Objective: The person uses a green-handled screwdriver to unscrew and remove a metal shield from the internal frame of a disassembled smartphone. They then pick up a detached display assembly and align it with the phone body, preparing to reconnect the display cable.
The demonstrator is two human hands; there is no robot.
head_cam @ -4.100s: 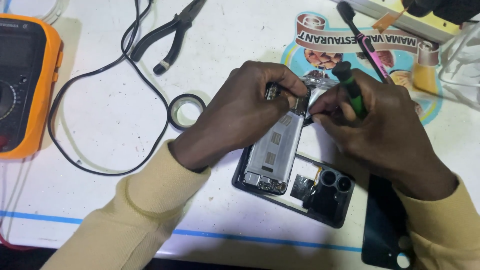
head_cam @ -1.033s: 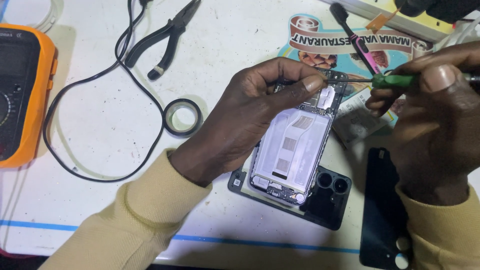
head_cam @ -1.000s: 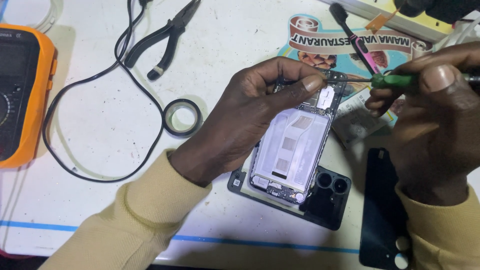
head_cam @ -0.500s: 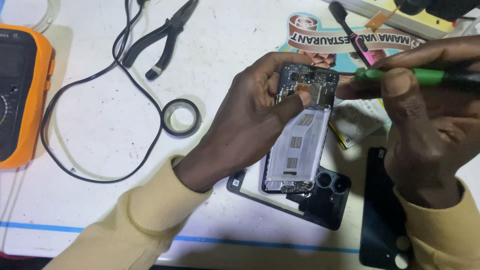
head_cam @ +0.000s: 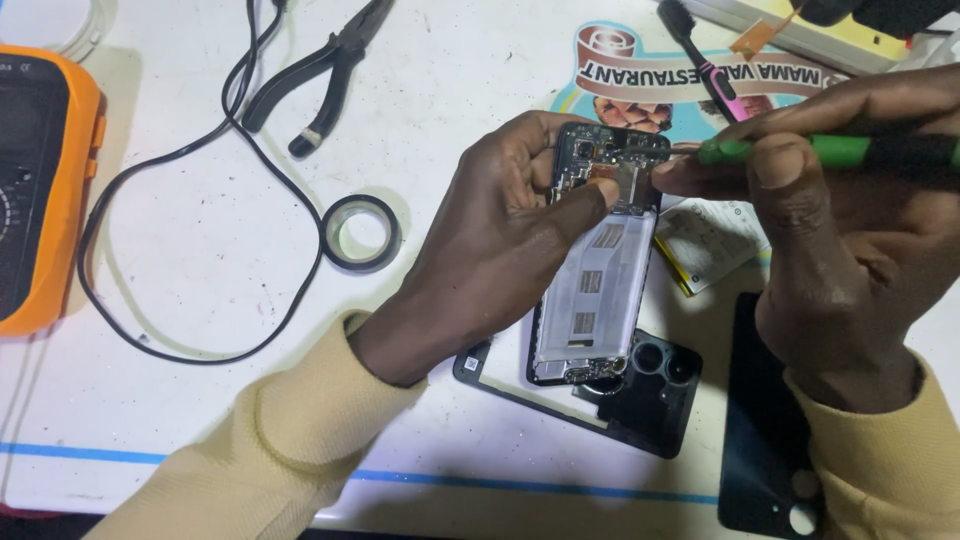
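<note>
My left hand (head_cam: 500, 240) grips an opened phone body (head_cam: 600, 280), tilted up from the table, with its circuit board at the top and a pale empty battery bay below. My left thumb presses near the board. My right hand (head_cam: 850, 230) holds a green-handled screwdriver (head_cam: 830, 150) lying sideways, and its fingertips touch the phone's top right corner. Under the phone lies a black back cover (head_cam: 640, 400) with round camera holes. A flat battery (head_cam: 705, 240) lies on the table between my hands.
An orange multimeter (head_cam: 40, 180) sits at the left with a black lead (head_cam: 200, 250) looping across the white table. Black pliers (head_cam: 320, 70) lie at the top, a roll of black tape (head_cam: 362, 233) in the middle. A dark phone panel (head_cam: 765, 440) lies lower right, a brush (head_cam: 700, 60) at the top.
The battery has come out of the phone and now lies on the table. My left hand has lifted the phone body upright-tilted; my right hand moved up to its top corner.
</note>
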